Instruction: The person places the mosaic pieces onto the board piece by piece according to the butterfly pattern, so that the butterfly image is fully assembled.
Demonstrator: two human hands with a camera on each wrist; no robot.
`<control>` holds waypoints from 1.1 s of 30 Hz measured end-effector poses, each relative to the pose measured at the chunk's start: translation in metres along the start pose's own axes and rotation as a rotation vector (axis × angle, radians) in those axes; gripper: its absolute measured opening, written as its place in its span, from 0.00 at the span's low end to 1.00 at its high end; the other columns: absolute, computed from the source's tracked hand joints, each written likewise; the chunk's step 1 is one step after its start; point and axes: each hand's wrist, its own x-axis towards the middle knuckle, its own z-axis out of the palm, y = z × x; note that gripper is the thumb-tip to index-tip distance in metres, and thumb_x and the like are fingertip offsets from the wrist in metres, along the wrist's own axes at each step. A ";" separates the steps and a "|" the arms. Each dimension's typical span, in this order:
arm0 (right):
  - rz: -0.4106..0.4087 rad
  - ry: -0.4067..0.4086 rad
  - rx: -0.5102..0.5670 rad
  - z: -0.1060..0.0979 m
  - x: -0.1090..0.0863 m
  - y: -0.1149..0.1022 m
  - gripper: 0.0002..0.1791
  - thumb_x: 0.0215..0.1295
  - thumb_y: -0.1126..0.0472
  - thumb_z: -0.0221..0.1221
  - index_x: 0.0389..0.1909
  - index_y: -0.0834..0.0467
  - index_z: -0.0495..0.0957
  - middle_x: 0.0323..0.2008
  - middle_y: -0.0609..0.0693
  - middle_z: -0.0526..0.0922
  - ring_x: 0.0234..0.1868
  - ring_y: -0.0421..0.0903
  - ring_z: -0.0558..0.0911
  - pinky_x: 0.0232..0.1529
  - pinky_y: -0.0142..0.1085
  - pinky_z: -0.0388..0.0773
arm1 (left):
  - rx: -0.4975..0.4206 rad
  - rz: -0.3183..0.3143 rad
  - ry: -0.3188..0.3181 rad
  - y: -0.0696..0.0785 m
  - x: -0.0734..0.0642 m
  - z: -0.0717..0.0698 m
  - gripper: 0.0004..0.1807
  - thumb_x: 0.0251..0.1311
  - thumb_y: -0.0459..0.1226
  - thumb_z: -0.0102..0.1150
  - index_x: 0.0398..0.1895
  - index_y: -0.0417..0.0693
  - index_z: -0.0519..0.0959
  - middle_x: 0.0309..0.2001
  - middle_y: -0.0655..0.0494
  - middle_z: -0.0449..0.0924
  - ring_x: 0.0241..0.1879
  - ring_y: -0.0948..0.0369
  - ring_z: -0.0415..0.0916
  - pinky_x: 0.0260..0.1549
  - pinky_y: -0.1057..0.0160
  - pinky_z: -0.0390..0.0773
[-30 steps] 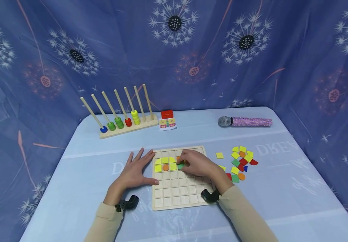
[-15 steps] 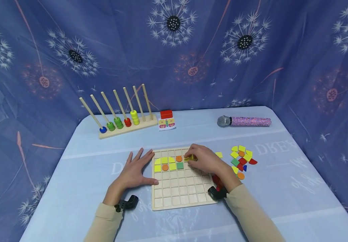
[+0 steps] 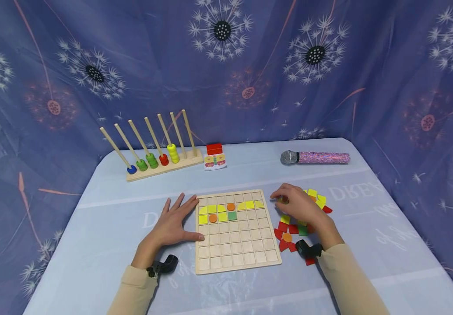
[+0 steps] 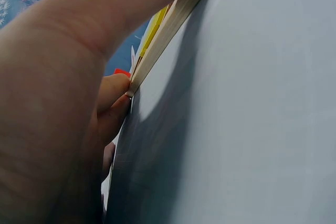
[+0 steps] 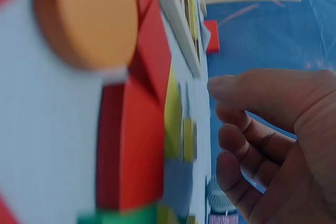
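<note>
A wooden grid board (image 3: 237,249) lies on the table, its upper cells bearing several yellow pieces (image 3: 249,204), two orange discs (image 3: 212,218) and a green square (image 3: 232,215). My left hand (image 3: 171,227) is spread along the board's left side, with the thumb and fingertips touching its edge. Off the board's right side, my right hand (image 3: 299,205) hovers low over the table with fingers loosely bent. In the right wrist view nothing sits between its thumb and fingers, and a small yellow piece (image 5: 189,140) stands close by. The hand partly hides the pile of loose pieces.
Loose red pieces (image 3: 283,227), an orange disc (image 3: 287,237) and yellow squares (image 3: 312,192) are scattered right of the board. Behind stand a peg abacus (image 3: 167,168), a red block (image 3: 214,149) with a butterfly card (image 3: 215,162), and a glittery microphone (image 3: 322,158).
My right hand has moved right, off the board to beside the loose pieces. Yellow pieces at the right of the board's upper row now show uncovered. The left hand stays put.
</note>
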 end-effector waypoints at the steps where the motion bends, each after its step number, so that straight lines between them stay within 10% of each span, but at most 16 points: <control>1: 0.013 0.001 0.000 -0.001 -0.001 0.003 0.15 0.57 0.59 0.67 0.47 0.50 0.84 0.40 0.42 0.77 0.39 0.44 0.73 0.43 0.39 0.77 | -0.001 -0.001 0.000 0.000 0.000 0.000 0.64 0.32 0.78 0.56 0.75 0.60 0.55 0.74 0.65 0.51 0.74 0.54 0.34 0.67 0.42 0.30; 15: 0.100 -0.063 0.000 -0.005 -0.002 0.021 0.21 0.52 0.62 0.68 0.50 0.51 0.83 0.43 0.46 0.77 0.43 0.47 0.73 0.45 0.42 0.77 | 0.000 -0.019 -0.006 0.001 0.001 0.001 0.64 0.32 0.79 0.56 0.75 0.61 0.55 0.74 0.66 0.50 0.74 0.55 0.34 0.68 0.43 0.30; 33: -0.091 -0.074 0.016 0.009 0.010 -0.028 0.19 0.53 0.63 0.65 0.48 0.52 0.84 0.40 0.43 0.77 0.38 0.43 0.73 0.39 0.37 0.74 | -0.009 -0.016 -0.005 0.001 0.000 0.000 0.64 0.32 0.78 0.56 0.75 0.61 0.55 0.74 0.66 0.50 0.74 0.54 0.34 0.67 0.42 0.30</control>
